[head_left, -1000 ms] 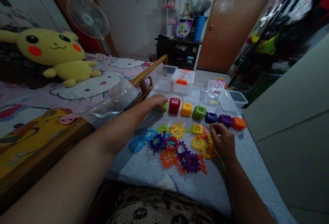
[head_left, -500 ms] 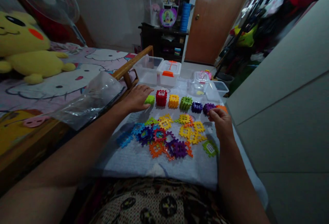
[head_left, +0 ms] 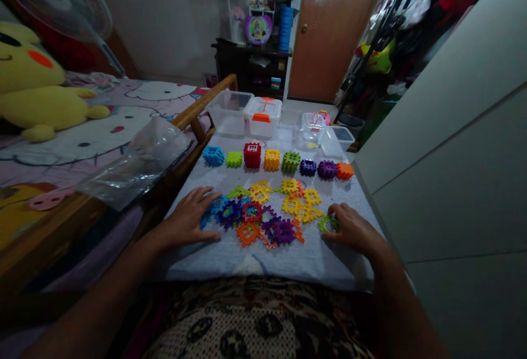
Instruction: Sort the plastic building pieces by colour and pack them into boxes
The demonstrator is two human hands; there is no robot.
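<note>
My left hand [head_left: 192, 217] is open, thumb and fingers spread, beside the blue notched building tiles [head_left: 212, 209] at the left of a loose pile. My right hand [head_left: 354, 228] has its thumb and fingers around a green building tile [head_left: 328, 224] lying at the pile's right; part of that tile is hidden. Between my hands lie several loose tiles: yellow tiles [head_left: 291, 205], a red tile [head_left: 251, 211], an orange tile [head_left: 247, 234] and a purple tile [head_left: 285, 231]. Behind them runs a row of stacked tiles, from a blue stack [head_left: 213, 156] past a red stack [head_left: 252, 156] to an orange stack [head_left: 345, 170].
Clear plastic boxes stand along the table's far edge, among them a lidded box with orange clips [head_left: 263, 117]. At left, a wooden rail [head_left: 206, 101] borders a bed holding a plastic bag [head_left: 144, 156] and a yellow plush toy [head_left: 45, 95]. A pale cabinet [head_left: 461, 172] flanks the right.
Both hands have come back from the row of stacks toward me. My left hand is now by the blue tiles, and my right has closed around the green tile. The view has shifted slightly.
</note>
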